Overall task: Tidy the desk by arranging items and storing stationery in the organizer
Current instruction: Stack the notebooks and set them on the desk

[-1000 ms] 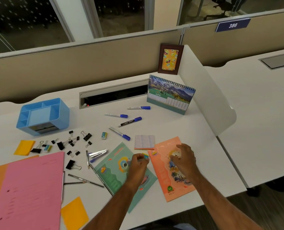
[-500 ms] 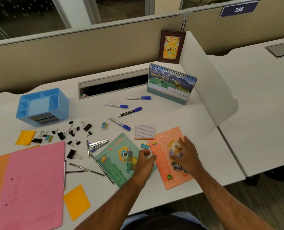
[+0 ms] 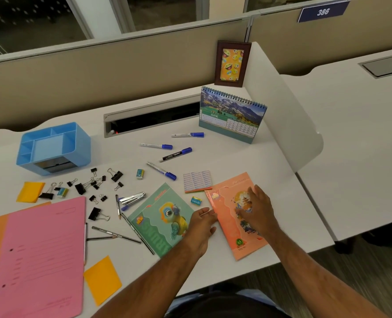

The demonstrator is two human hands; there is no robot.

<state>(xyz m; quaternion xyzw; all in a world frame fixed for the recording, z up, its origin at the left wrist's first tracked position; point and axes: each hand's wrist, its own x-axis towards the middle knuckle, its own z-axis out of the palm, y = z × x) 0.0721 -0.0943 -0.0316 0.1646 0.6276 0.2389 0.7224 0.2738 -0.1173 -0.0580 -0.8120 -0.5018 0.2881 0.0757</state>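
head view: the orange notebook [image 3: 227, 216] lies flat near the desk's [image 3: 236, 157] front edge, its long axis running from far-left to near-right, a "new" badge at its far-left corner. the right hand [image 3: 259, 210] rests on its cover with fingers spread and released. the left hand [image 3: 202, 222] lies with straight fingers touching the notebook's left edge, over the green parrot notebook [image 3: 160, 216], also marked "new". a small eraser [image 3: 196, 200] sits between the two books. the glossy blue plastic organizer [image 3: 53, 148] stands well apart at far left. the spiral calendar [image 3: 231, 113] reads "june".
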